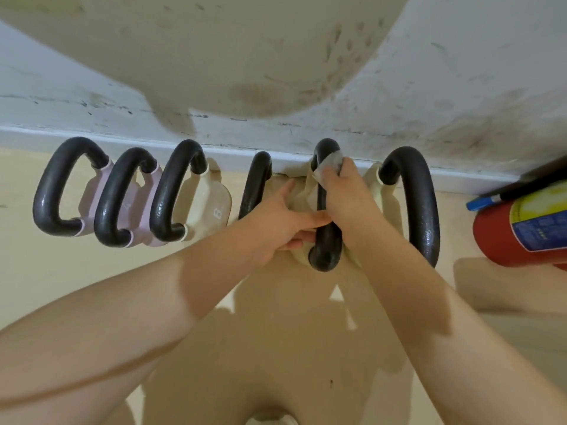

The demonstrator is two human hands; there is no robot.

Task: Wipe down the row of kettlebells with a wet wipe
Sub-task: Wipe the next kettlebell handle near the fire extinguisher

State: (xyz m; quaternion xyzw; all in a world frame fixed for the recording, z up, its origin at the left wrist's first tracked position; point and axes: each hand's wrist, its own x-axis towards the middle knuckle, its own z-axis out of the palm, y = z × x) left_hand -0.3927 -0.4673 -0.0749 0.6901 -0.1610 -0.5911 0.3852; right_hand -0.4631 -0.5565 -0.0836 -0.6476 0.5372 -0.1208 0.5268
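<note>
Right hand point(343, 191) clamps the wet wipe point(329, 162) around the black handle of the fifth kettlebell point(326, 237) in the row along the wall point(460, 87). Left hand point(282, 222), fingers straight, braces that kettlebell's cream body.

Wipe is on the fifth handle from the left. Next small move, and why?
Probably slide the right hand, which presses the grey wet wipe on the top of the black curved kettlebell handle, down towards its near end. The lower handle looks uncovered, and the left hand steadies the cream kettlebell body.
</note>
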